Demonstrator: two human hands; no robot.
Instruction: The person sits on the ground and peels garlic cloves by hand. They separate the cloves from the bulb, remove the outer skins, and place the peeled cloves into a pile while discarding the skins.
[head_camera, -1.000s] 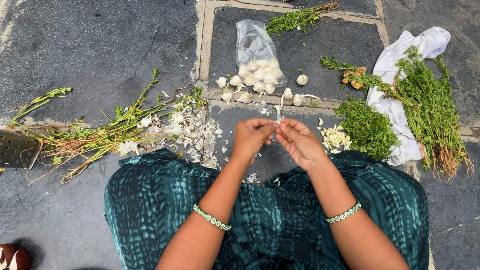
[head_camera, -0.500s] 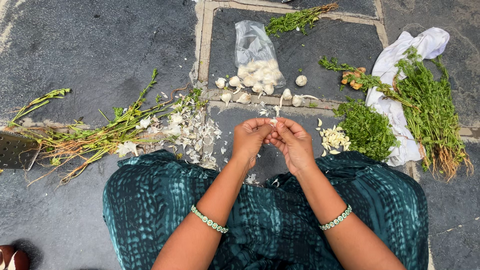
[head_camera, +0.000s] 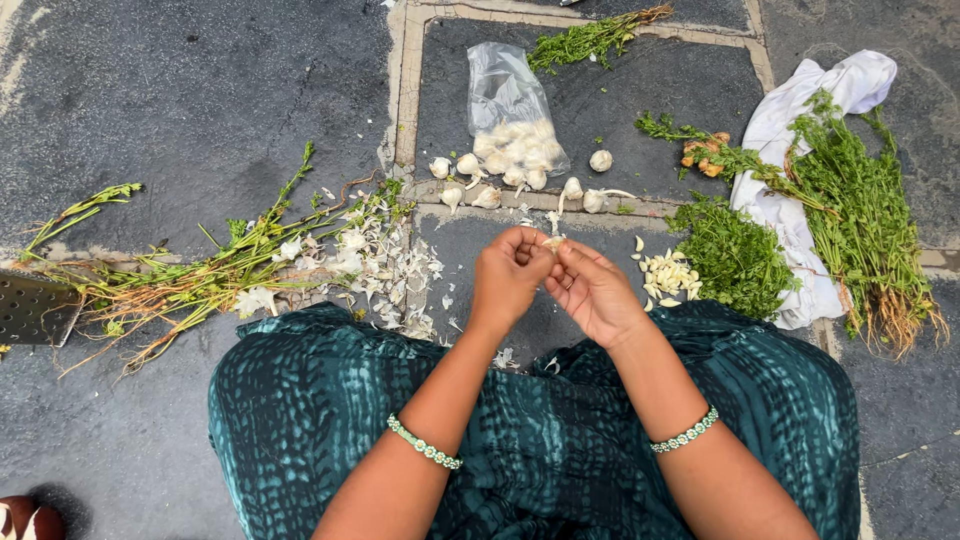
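Observation:
My left hand (head_camera: 510, 275) and my right hand (head_camera: 592, 292) meet above my teal patterned skirt (head_camera: 540, 430), fingertips pinching one small pale garlic clove (head_camera: 553, 241) between them. A little pile of peeled cloves (head_camera: 668, 275) lies on the pavement just right of my right hand. Papery white garlic skins (head_camera: 385, 262) are scattered to the left of my left hand. Each wrist wears a green bead bracelet.
A clear plastic bag of garlic (head_camera: 512, 118) lies ahead, with loose garlic heads (head_camera: 520, 180) below it. Green herb bunches (head_camera: 735, 255) and a white cloth (head_camera: 790, 190) are at right, cut stems (head_camera: 190, 280) at left, a metal grater (head_camera: 35, 308) at far left.
Both hands have stayed together on the clove, shifting slightly nearer to me while the fingers work at it.

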